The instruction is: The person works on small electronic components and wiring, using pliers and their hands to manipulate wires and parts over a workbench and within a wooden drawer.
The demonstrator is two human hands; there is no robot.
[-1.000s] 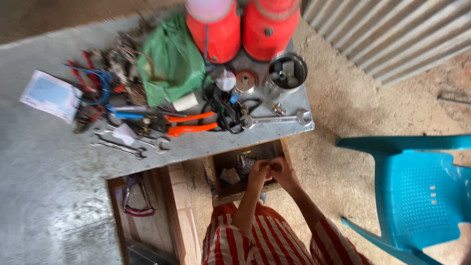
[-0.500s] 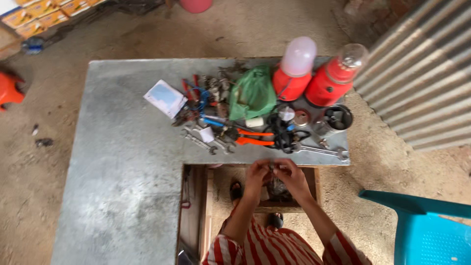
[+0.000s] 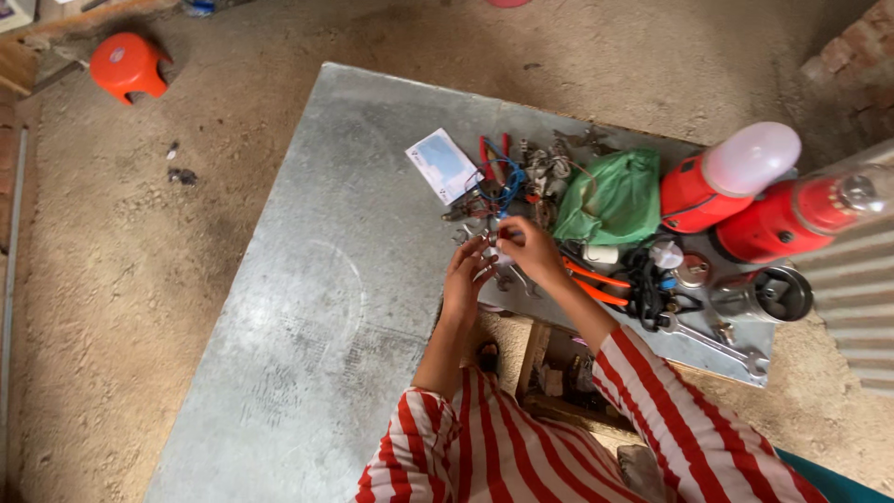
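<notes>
A broad grey sheet-metal tabletop [image 3: 307, 307] spreads out to the left of both hands and carries on beneath them. Far off to the upper left of the hands, on the dirt floor, stands a small orange plastic stool [image 3: 128, 63]. To the right of the hands lie two large red plastic lanterns, one with a frosted white dome [image 3: 731, 177] and one with a clear lens end [image 3: 801, 219] just beyond it. Between the lanterns and the hands sits a crumpled green plastic bag [image 3: 610, 197], close to the right hand's knuckles. Just above the hands lies a pale blue and white paper packet [image 3: 442, 166], with a tangle of red-handled and blue-handled tools [image 3: 498, 172] beside it. Lower right of the hands, orange-handled pliers [image 3: 596, 279] rest near the right forearm, and farther out a long steel spanner [image 3: 712, 345] lies by the table edge.

The right hand [image 3: 531, 250] is curled nearly closed, its fingertips pinching a small white object [image 3: 501, 253], too small to make out. The left hand [image 3: 466, 278] is half closed, fingers bent upward and meeting the same white object from below, so the piece sits between the two hands just above the tabletop, among small loose metal parts.
</notes>
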